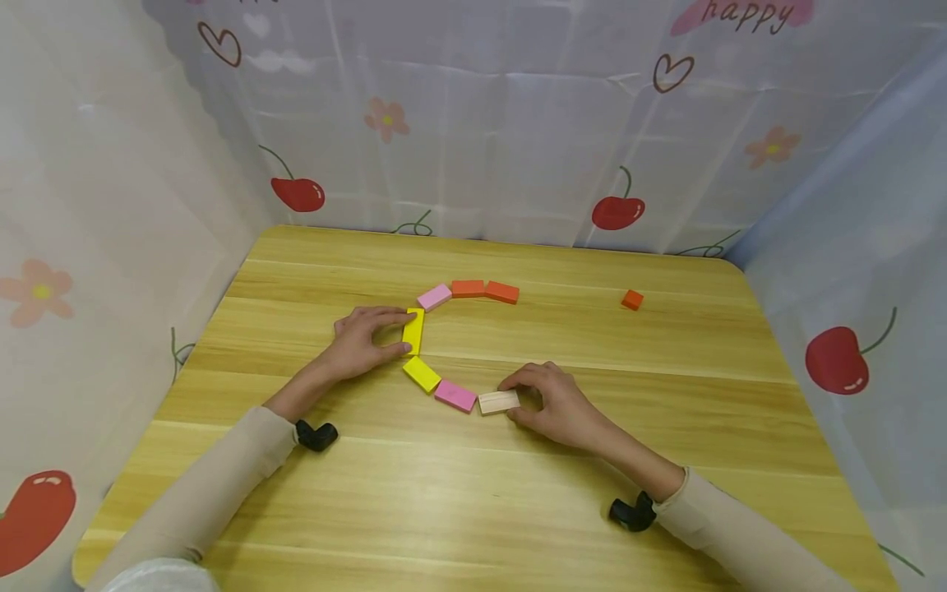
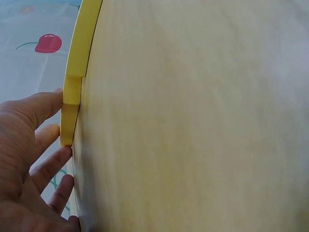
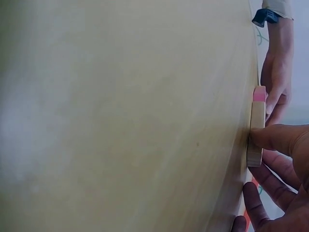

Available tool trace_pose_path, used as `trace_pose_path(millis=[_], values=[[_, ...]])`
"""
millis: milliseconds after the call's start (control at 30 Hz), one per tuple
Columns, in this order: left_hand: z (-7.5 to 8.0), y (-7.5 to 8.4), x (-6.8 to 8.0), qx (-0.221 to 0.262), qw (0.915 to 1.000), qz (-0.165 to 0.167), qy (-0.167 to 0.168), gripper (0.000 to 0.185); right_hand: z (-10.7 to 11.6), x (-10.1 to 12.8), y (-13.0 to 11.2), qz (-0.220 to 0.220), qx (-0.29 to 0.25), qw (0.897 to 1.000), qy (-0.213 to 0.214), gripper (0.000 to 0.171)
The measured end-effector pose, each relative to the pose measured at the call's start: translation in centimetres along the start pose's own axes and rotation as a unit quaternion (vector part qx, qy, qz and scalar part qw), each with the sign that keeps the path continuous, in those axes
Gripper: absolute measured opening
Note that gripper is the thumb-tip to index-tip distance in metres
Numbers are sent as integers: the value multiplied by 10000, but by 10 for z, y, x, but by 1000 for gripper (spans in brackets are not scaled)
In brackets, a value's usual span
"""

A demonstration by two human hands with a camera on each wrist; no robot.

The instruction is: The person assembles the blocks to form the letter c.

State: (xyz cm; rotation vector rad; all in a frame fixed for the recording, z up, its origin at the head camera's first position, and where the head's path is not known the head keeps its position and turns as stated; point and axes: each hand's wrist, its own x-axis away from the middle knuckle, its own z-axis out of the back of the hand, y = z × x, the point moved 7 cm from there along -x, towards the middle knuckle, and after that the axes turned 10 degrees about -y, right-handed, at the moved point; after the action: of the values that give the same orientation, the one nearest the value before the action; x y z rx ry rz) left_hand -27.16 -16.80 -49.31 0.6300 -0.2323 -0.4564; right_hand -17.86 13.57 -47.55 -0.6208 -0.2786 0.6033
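While left hand [image 1: 360,340] pinches yellow block [image 1: 413,330], right hand [image 1: 555,403] grips pale block [image 1: 498,402]

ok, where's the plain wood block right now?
Head view, centre-right: the plain wood block lies beside the pink block, pinched by the right hand.

Table [image 1: 473,493]: light wood-grain top, smooth, slight satin sheen, rounded corners. Blocks look like painted wood, matt: yellow block [image 1: 413,330], pink block [image 1: 455,395], orange block [image 1: 632,299] in upper right of frame. Unpainted block [image 1: 498,402]: bare pale wood, grain visible. Curtain [image 1: 518,123] across the top: thin translucent plastic-like sheet, creased, faintly glossy, printed cherries. Sleeves [image 1: 222,477]: beige knit cloth, matt.
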Motion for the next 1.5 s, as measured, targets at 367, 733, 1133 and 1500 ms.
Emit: trace_pose_path(millis=[367, 733, 1133, 1500], values=[[-1, -2, 0, 4, 10000, 43, 31, 55, 0, 2, 0, 1, -50, 10000, -45, 38], [0, 0, 0, 8, 10000, -27, 57, 55, 1, 3, 2, -11, -43, 10000, -61, 43], [0, 0, 1, 22, 10000, -49, 41, 55, 7, 12, 7, -52, -160, 9999, -9, 48], [-1, -1, 1, 18, 9999, -92, 48, 55, 18, 18, 24, -144, -392, 9991, -17, 50]])
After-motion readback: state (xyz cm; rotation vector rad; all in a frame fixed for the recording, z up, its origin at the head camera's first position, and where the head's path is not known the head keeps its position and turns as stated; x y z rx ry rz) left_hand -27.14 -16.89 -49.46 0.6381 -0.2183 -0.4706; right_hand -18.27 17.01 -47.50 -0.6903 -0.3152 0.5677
